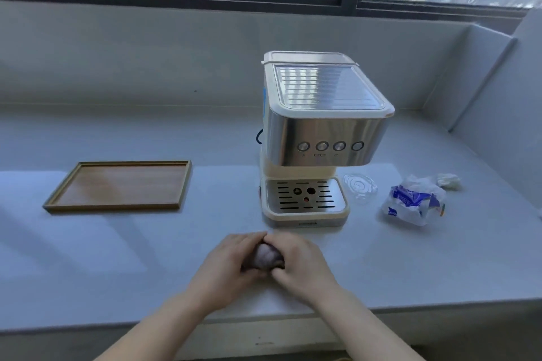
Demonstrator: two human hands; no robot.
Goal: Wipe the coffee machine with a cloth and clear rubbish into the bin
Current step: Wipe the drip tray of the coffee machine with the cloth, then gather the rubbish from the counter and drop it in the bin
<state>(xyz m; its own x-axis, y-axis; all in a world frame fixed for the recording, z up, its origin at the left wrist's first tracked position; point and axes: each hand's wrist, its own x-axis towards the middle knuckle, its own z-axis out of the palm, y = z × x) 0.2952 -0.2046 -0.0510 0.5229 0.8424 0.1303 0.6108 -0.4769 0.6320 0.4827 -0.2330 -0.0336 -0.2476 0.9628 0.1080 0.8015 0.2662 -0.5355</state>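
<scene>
A cream and steel coffee machine [319, 138] stands on the grey counter [117, 258], right of centre. In front of its drip tray, my left hand [225, 267] and my right hand [299, 264] are pressed together around a bunched greyish cloth [265, 255]; only a small part of the cloth shows between them. Rubbish lies to the right of the machine: a clear plastic lid [360, 186], a crumpled blue and white plastic wrapper [413, 202] and a scrunched white tissue [448, 180]. No bin is in view.
An empty wooden tray [58, 199] lies on the counter to the left. A window runs along the back above a grey wall. A grey side panel [484, 79] closes the counter on the right. The counter's front edge is just below my wrists.
</scene>
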